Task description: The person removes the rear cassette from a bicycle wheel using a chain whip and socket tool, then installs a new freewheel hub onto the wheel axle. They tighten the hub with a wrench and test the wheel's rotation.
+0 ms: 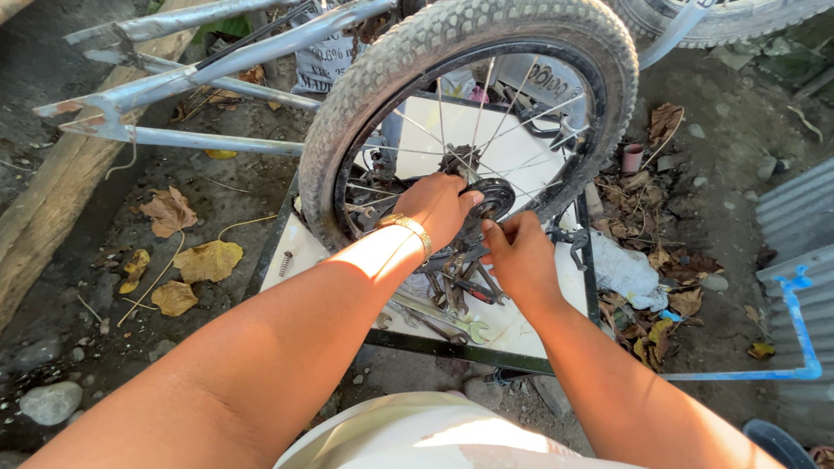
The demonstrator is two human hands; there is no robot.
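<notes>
A small bicycle wheel (391, 69) with a knobby tyre stands upright on a white table (521, 330). My left hand (439, 207), with a gold watch at the wrist, reaches through beside the spokes and grips the dark round hub part (497, 196). My right hand (521, 256) is just to the right, fingers curled at the hub's lower edge, touching it. Under both hands lie several wrenches (452, 323) and other small tools on the table.
A grey bicycle frame (174, 87) lies on the ground at the left. Dry leaves (207, 260) and stones cover the dirt. A small spring (285, 263) lies on the table's left edge. Corrugated metal and a blue pipe (804, 334) stand at the right.
</notes>
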